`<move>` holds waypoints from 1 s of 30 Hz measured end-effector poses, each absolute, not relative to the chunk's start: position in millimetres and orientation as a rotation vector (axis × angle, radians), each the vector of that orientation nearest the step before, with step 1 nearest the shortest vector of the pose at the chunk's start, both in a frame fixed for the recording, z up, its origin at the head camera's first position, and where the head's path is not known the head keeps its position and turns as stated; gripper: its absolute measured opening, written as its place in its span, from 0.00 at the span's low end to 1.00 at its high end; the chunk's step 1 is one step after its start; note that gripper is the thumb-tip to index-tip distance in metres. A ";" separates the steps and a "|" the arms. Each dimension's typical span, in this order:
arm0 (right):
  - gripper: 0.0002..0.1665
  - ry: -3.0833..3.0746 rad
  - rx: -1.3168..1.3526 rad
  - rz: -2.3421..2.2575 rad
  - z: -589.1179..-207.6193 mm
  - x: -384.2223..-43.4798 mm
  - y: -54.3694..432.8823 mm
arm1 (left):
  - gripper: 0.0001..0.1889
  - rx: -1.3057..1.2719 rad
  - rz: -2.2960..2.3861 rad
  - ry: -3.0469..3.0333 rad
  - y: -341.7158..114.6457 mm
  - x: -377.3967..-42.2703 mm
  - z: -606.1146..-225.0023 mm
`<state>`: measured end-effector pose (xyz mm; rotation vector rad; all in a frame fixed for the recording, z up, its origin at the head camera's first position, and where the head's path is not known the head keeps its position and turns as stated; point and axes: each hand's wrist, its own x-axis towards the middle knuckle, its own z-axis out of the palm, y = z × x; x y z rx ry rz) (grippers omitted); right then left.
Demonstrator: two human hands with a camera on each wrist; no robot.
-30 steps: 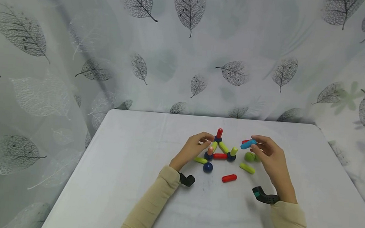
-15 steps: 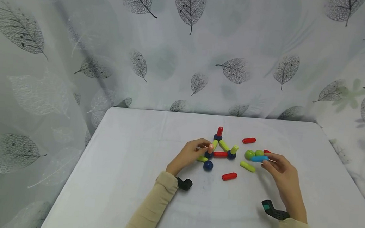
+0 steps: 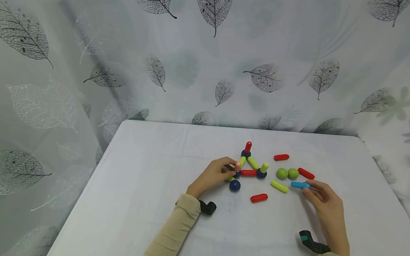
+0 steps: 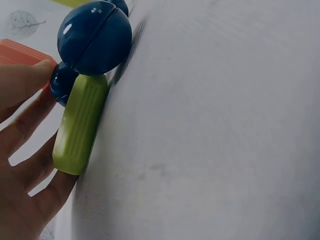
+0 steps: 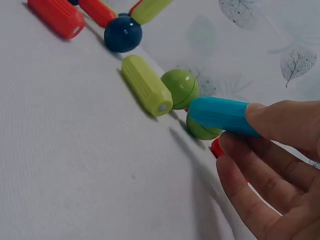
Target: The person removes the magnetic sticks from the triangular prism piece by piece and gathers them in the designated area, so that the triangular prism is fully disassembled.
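My right hand pinches a light-blue magnetic rod between thumb and fingers, held above the table. My left hand is at the near-left corner of a triangle of rods and dark-blue balls. Its thumb and fingers pinch the base of the upright orange rod, close to the dark-blue ball under it. A yellow-green rod runs beside the fingers to another dark-blue ball. At the other corners stand an upright red rod and an upright yellow-green rod.
Two green balls touch each other right of the triangle. Loose on the white table lie a yellow-green rod and red rods: one in front, one at the back, one by the balls.
My right hand has carried the light-blue rod rightward and nearer to me, past the green balls. My left hand has stayed by the triangle, its fingers now at the orange rod.
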<state>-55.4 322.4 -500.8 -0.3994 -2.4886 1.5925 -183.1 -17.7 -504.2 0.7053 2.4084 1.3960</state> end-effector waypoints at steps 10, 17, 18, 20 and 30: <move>0.25 -2.654 -0.417 1.218 -506.8 -53.7 322.6 | 0.13 0.779 1.321 2.492 -15.6 -185.6 -505.6; 0.22 -2.741 -0.492 1.070 -510.5 -51.1 323.1 | 0.12 0.762 1.328 2.518 -13.0 -184.1 -508.6; 0.21 -2.753 -0.495 1.044 -511.0 -51.5 323.0 | 0.13 0.758 1.329 2.522 -12.8 -184.1 -509.3; 0.20 -2.772 -0.490 1.004 -511.1 -52.6 322.5 | 0.13 0.753 1.333 2.521 -12.7 -183.9 -510.0; 0.21 -2.839 -0.450 0.929 -507.5 -53.7 317.6 | 0.13 0.715 1.349 2.537 -12.3 -181.0 -508.7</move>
